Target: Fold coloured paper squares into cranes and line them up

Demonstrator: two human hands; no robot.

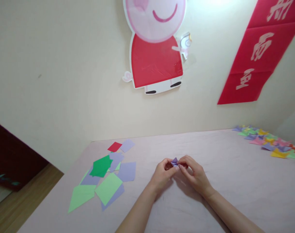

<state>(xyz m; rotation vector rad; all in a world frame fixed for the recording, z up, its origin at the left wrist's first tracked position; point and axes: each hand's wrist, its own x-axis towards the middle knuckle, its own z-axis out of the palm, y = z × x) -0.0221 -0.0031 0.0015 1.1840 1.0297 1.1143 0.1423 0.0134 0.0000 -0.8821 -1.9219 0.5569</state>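
A small folded piece of purple paper (175, 161) is held between both hands, just above the pale sheet-covered surface (186, 213). My left hand (163, 173) pinches it from the left, thumb in front. From the right, my right hand (194, 173) grips it with thumb and index finger. Several points of the folded paper stick up between the fingertips; its lower part is hidden by them.
Loose paper sheets lie on the left: light green (109, 188), dark green (101, 166), purple (127, 171) and red (114, 147). Several colourful folded papers (268, 142) sit at the far right. Behind rises a wall with a pig cutout (157, 61) and a red banner (251, 61).
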